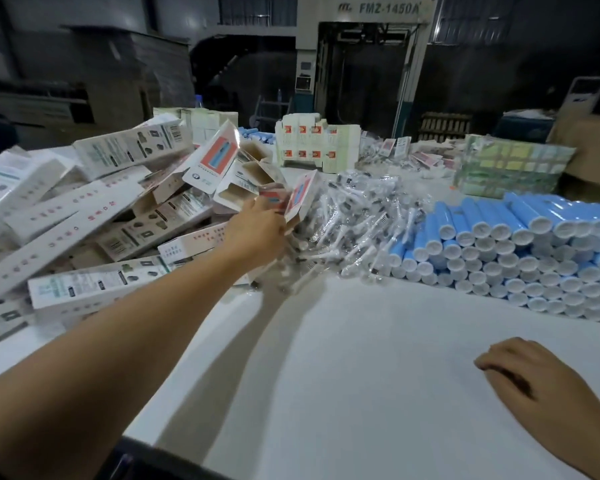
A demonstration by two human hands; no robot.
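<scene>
My left hand (255,233) reaches far forward to the edge of a heap of white printed cartons (84,216). Its fingers close on a small carton with a red panel (300,195) at the right side of that heap. My right hand (530,379) rests on the white table (343,375) at the lower right, fingers loosely curled, holding nothing. Behind the held carton lies a pile of white handles in clear plastic bags (357,230).
Blue rolls with white end caps (520,254) are stacked in rows at the right. Flat folded cartons (317,143) and a green-yellow stack (510,168) stand at the back of the table. A large machine (364,60) stands beyond.
</scene>
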